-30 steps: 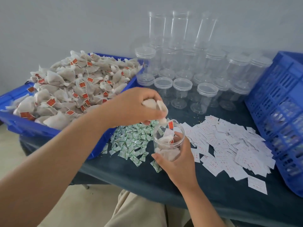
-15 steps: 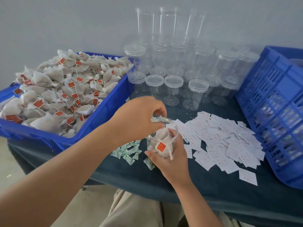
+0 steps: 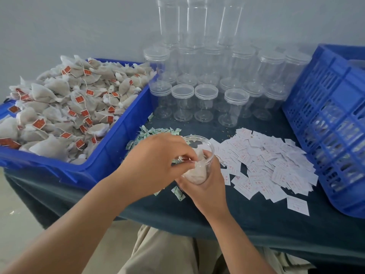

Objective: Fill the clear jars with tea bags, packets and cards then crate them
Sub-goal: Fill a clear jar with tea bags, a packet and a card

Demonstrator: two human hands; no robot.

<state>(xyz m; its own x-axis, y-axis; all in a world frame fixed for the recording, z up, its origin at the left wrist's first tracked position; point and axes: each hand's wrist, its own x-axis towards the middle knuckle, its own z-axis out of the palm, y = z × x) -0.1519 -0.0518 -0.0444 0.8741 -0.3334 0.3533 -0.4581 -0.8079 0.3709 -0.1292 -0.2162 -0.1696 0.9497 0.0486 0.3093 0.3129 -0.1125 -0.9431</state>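
Our right hand [image 3: 205, 186] grips the jar [image 3: 197, 137] round its lower half, low over the table [image 3: 256, 224] near the front edge, between the packets [image 3: 158, 131] and the cards [image 3: 266, 161]. We cannot tell whether its base touches the cloth. Our left hand [image 3: 158, 161] is at the mouth, fingers curled and pinching a tea bag [image 3: 198, 173] that sits partly down inside.

We judge several risks from here. The bag is thin and soft, so forcing it past the rim could tear it and spill leaf. Its string and tag may trail over the rim and get trapped when the jar is closed. The left hand pushes down on a smooth wall held by one hand only. If that grip slips, the jar could tip onto the packets or go off the front edge. Our left forearm passes close to the bin [image 3: 110, 155], whose heap [image 3: 59, 107] stands above its rim, and a nudge could shed bags. We cannot see how full the jar is, so room for packets and cards may run short.
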